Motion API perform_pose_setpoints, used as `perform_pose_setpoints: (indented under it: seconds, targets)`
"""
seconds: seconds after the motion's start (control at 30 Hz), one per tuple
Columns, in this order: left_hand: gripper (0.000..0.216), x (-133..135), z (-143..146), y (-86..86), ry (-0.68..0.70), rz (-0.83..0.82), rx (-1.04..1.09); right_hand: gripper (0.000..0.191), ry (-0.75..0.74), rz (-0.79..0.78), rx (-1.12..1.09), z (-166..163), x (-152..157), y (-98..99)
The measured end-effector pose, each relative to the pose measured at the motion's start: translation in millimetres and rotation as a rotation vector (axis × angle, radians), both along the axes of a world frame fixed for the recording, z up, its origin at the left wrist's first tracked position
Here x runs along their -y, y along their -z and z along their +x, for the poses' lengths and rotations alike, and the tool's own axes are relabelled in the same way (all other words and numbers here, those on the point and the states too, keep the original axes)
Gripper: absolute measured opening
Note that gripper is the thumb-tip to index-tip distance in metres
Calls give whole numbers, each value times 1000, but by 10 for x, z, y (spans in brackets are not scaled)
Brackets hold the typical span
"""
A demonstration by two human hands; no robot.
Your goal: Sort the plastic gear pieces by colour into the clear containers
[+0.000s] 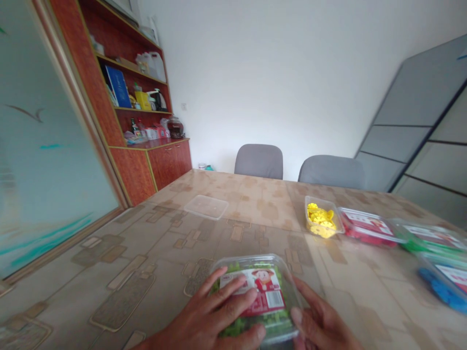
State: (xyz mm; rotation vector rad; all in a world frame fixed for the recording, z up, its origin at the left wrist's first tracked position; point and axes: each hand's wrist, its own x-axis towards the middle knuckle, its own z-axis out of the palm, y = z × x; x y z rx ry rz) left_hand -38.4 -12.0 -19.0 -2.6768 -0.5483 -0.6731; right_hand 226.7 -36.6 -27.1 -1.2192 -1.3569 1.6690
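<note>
A clear plastic box (pixel 272 329) of green pieces stands on the table close to me, its lid on and a red-and-white label (pixel 268 287) on top. My left hand (pixel 219 311) lies across the lid with its fingers spread. At the box's right side my right hand (pixel 319 318) grips the rim between thumb and fingers. Beyond, to the right, an uncovered clear box (pixel 307 214) holds yellow notched discs (pixel 321 219). A loose clear lid (pixel 206 207) rests flat on the table further off to the left.
On the right of the patterned table (pixel 153 243) stand lidded boxes with red pieces (pixel 372 238), green pieces (pixel 412 243) and blue pieces (pixel 443 291). Two grey chairs (pixel 259 160) are behind the far edge. A red-brown shelf cabinet (pixel 134 167) stands at the left.
</note>
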Motion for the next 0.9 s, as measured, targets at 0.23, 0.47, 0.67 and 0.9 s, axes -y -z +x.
perform_pose_setpoints:
  seconds: [0.23, 0.47, 0.67, 0.9]
  targets:
    - [25, -40, -158, -15, 29, 20, 59, 70, 68, 290, 374, 135, -72, -116]
    - [25, -17, -218, -109, 103, -29, 3, 44, -2, 855, 667, 151, -209, -484]
    - [24, -19, -198, 89, 115, -24, 43, 81, -406, 884, 778, -73, -327, -509]
    - [25, -40, -149, 17, 97, -5, 45, 103, -483, 957, 875, -258, -426, -390]
